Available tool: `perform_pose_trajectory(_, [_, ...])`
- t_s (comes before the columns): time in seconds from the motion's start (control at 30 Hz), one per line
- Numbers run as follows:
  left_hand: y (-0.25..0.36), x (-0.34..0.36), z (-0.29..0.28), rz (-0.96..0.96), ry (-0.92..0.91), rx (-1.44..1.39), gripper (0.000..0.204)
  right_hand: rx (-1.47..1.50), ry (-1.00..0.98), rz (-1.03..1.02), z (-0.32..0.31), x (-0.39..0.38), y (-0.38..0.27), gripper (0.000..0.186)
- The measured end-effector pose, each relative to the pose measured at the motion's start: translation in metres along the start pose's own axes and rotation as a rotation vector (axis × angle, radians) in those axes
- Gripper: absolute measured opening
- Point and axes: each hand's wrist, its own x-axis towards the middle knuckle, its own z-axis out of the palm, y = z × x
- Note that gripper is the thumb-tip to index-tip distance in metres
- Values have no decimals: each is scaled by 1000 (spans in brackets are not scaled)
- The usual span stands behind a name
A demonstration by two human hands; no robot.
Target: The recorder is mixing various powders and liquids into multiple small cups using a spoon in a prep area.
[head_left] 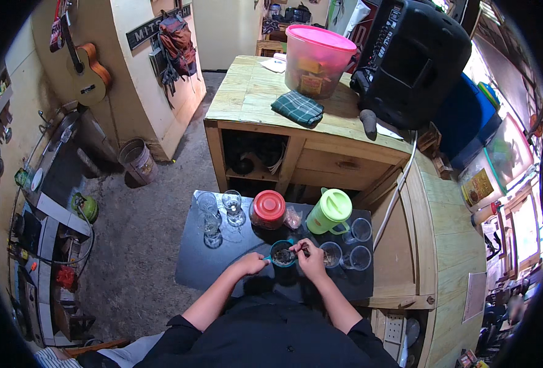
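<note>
My left hand (250, 264) is closed on the short handle of a small round teal strainer (273, 249), just above the black tabletop. Dark, clumped stuff lies inside it. Over its right rim, my right hand (310, 257) has its fingertips pinched together; what they hold is too small to make out. Close by on the right, a clear plastic cup (331, 254) has some brownish matter in it. Beyond the strainer stand a red-lidded jar (268, 209), a small clear bag with pinkish contents (293, 218) and a light green lidded pitcher (331, 211).
Several clear glasses (232, 201) stand at the table's left. More clear plastic cups (360, 258) sit at its right edge. Behind the small black table (191, 264) is a wooden counter (247, 92) bearing a pink-lidded tub (320, 61), a folded plaid cloth (297, 108) and a black speaker (412, 61).
</note>
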Motion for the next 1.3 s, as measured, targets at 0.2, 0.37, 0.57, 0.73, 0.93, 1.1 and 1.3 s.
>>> perform_pose_trajectory(0.2, [-6,4,1,20,1,26,44,-153,-266,-338,-13,9,-11,12])
perform_pose_trajectory(0.37, [1,-3,-1,14,10,23,44,-356,-311,-227,-16,0,-24,13])
perform_pose_trajectory(0.57, [0,-1,-2,55,17,-17,40,-207,64,6,0,-12,8,8])
perform_pose_trajectory(0.73, [-2,1,-1,9,1,12,42,131,134,185,8,-17,21,7])
perform_pose_trajectory(0.93, [-3,4,1,45,4,-28,39,429,255,231,8,-9,23,8])
perform_pose_trajectory(1.1, [-6,2,1,64,37,-21,39,119,221,8,12,-4,-2,8])
perform_pose_trajectory(1.3, [0,-1,-1,63,8,-19,40,-143,52,-154,9,-11,12,8])
